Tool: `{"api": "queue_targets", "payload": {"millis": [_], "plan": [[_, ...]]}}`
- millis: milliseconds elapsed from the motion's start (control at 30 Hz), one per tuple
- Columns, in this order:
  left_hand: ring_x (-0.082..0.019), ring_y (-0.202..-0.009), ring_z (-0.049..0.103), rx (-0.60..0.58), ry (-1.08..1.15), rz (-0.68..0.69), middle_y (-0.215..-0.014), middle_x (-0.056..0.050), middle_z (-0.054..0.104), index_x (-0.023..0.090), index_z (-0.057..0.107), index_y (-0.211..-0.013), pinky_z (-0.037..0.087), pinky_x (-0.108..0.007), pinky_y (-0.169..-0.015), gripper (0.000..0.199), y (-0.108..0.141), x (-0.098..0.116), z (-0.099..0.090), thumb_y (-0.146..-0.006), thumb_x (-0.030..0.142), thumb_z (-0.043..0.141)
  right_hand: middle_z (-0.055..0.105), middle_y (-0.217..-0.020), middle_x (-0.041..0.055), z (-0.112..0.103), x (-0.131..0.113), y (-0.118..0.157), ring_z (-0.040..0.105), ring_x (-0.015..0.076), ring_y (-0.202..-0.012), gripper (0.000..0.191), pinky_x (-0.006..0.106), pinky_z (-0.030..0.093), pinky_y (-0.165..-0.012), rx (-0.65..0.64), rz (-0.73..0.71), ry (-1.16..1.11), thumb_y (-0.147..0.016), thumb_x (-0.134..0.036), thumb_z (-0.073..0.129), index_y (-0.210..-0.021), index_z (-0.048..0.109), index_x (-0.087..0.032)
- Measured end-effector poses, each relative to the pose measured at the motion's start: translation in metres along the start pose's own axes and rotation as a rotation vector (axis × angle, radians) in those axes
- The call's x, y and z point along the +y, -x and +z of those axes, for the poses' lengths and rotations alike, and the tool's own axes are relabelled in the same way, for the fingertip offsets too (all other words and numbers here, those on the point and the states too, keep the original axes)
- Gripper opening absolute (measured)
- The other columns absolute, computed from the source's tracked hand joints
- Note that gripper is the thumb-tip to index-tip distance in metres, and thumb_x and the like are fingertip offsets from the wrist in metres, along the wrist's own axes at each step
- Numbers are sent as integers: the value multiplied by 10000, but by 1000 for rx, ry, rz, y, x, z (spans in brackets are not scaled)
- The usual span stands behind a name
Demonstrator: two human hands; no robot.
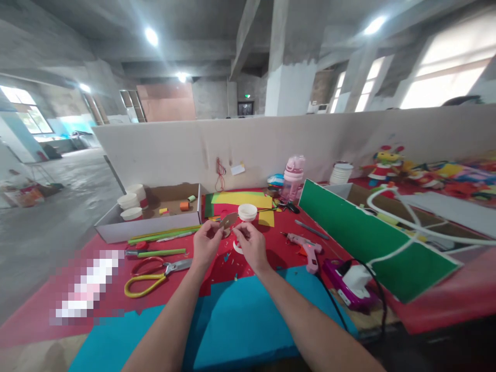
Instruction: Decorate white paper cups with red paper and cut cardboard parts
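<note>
Head view — left hand pinches brown piece — right hand angles inward.

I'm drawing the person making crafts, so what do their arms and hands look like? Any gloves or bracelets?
No gloves! The left hand and right hand are bare, and so are the left forearm and right forearm. No sleeve, watch or bracelet shows. I can't see a ring either, but the fingers are small here.

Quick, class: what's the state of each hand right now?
Left hand: closed, pinching a thin brown rounded card piece.
Right hand: fingertips together; cannot tell if holding anything.
</note>
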State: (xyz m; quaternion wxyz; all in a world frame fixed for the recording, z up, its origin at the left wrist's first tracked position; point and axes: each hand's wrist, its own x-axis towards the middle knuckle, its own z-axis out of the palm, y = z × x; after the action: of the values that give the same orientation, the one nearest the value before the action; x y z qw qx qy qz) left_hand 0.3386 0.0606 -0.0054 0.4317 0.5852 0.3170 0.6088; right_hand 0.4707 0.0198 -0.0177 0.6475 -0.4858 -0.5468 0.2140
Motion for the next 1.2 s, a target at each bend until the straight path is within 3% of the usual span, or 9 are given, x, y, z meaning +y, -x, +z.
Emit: {"api": "queue_targets", "payload": {"millis": [233,533,667,867,1200], "plan": [[-142,-691,517,-94,-212,154,-734,-17,599,215,684,-714,407,-208,-663,92,9,5,6,-683,129,687,655,-701,17,3,7,-7,610,143,-574,231,249,510,-556,-19,144,-263,-768,-398,624,-819,620,-173],[-164,-808,532,-115,-129,77,-803,-46,595,228,678,-666,407,-199,-758,177,12,9,9,-683,54,653,616,-664,-8,2,2,-8,597,124,-561,133,232,521,-555,-42,175,-336,-747,-300,597,-757,590,-168],[-188,-893,546,-119,-92,-3,-860,-58,603,234,664,-675,417,-197,-750,203,14,10,8,-677,31,644,610,-675,-12,2,0,-6,592,119,-577,82,219,506,-552,-63,121,-279,-747,-254,569,-747,579,-172],[-155,-722,513,-124,-63,0,-720,-38,586,214,666,-697,379,-181,-668,124,14,13,9,-717,92,667,587,-645,-19,5,1,-2,586,117,-538,114,210,469,-508,-115,50,-149,-791,-288,557,-761,559,-178],[-105,-548,451,16,-15,-41,-605,14,562,184,627,-657,334,-182,-530,95,6,-2,4,-717,211,695,581,-585,-22,5,-3,1,569,125,-502,109,225,467,-506,-146,14,-39,-791,-295,557,-755,564,-192]]}}
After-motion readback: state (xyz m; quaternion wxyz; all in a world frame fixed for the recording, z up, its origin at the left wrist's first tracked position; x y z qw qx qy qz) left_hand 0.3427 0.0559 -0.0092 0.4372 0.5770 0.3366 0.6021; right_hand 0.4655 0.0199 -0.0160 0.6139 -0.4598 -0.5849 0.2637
